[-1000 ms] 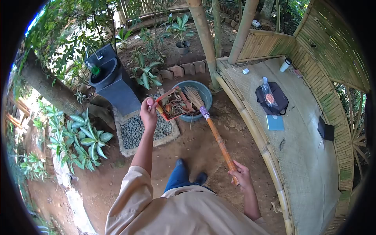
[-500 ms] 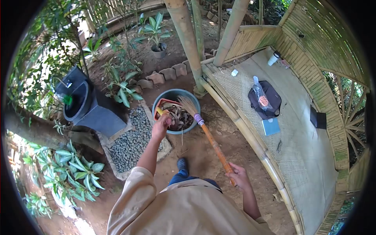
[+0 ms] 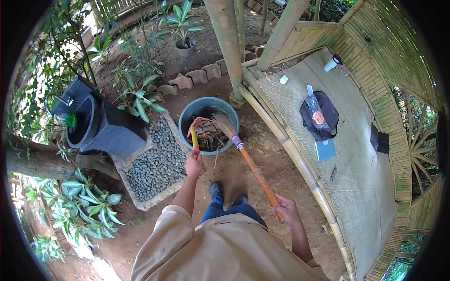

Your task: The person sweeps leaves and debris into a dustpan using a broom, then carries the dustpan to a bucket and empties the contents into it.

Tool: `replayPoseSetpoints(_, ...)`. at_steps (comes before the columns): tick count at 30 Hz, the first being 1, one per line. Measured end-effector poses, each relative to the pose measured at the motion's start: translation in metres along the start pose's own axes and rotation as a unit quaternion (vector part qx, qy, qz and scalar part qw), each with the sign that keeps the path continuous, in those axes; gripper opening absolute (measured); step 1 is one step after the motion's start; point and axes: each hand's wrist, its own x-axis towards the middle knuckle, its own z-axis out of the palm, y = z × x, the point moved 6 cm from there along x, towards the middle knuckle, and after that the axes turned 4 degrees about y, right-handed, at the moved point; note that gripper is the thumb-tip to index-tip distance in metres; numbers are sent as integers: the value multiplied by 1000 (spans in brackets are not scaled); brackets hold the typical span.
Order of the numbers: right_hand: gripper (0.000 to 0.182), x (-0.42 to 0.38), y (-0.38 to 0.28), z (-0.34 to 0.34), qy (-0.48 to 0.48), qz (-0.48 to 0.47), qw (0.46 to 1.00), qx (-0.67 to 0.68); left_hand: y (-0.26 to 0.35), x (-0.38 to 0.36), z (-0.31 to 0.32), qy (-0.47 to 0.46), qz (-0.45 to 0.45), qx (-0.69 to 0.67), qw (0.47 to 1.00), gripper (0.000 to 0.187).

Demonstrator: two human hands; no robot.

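My left hand (image 3: pixel 194 164) is closed around the yellow handle of a red-orange dustpan (image 3: pixel 194 138). The dustpan's head is inside a round grey-blue tub (image 3: pixel 230 111) on the ground, over dry leaves (image 3: pixel 216 139). Part of the pan is hard to tell apart from the leaves. In my right hand (image 3: pixel 288 211) is the end of a broom's (image 3: pixel 258 173) orange-brown stick, slanting up and left. Its straw bristles, bound in purple and white near the stick, reach over the tub's right side, close to the leaves and the pan.
Left of the tub lies a stone-edged pebble bed (image 3: pixel 157 166) beside a dark basin (image 3: pixel 105 124). A raised bamboo platform (image 3: pixel 361 201) on the right bears a backpack (image 3: pixel 323 117). A bamboo post (image 3: pixel 228 51) stands just behind the tub.
My left hand has moved down and back toward me, tilting the dustpan handle, and more of the yellow handle shows. The broom stays nearly in place. Both my feet now show.
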Motion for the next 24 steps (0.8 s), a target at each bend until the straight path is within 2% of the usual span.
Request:
replayPoseSetpoints(1, 66, -2, -2, -1, 1, 4, 1000, 1, 5, -3, -5, 72, 40, -1, 997, 45)
replayPoseSetpoints(3, 66, -6, -5, -4, 2, 8, 1000, -3, 1, -1, 1, -34, -147, -100, 983, 45)
replayPoseSetpoints(6, 65, -8, -8, -6, -3, 10, 1000, -9, -4, -6, 17, -213, -375, -235, 871, 38)
replayPoseSetpoints(9, 66, -7, -7, -12, -3, 0, 1000, -8, -21, -13, 42, -199, -399, -336, 830, 26)
replayPoseSetpoints(11, 67, -1, 1, -20, 1, -29, 1000, -5, -19, -18, 50, -158, -377, -348, 844, 24)
replayPoseSetpoints(15, 68, -10, -17, -28, -6, -5, 1000, -3, -8, -37, 53, -121, -328, -316, 882, 22)
replayPoseSetpoints(16, 68, -9, -18, -32, -7, -8, 1000, -6, -3, -42, 52, -126, -328, -306, 885, 45)
replayPoseSetpoints(20, 69, -5, -15, -49, -13, -29, 999, -25, 35, -61, 25, -99, -257, -240, 931, 62)
replayPoseSetpoints(23, 70, -10, -19, -57, -14, -29, 999, -21, 35, -59, 22, -69, -168, -205, 962, 67)
replayPoseSetpoints(24, 70, -10, -18, -61, -13, -35, 999, -19, 32, -59, 21, -69, -166, -187, 966, 69)
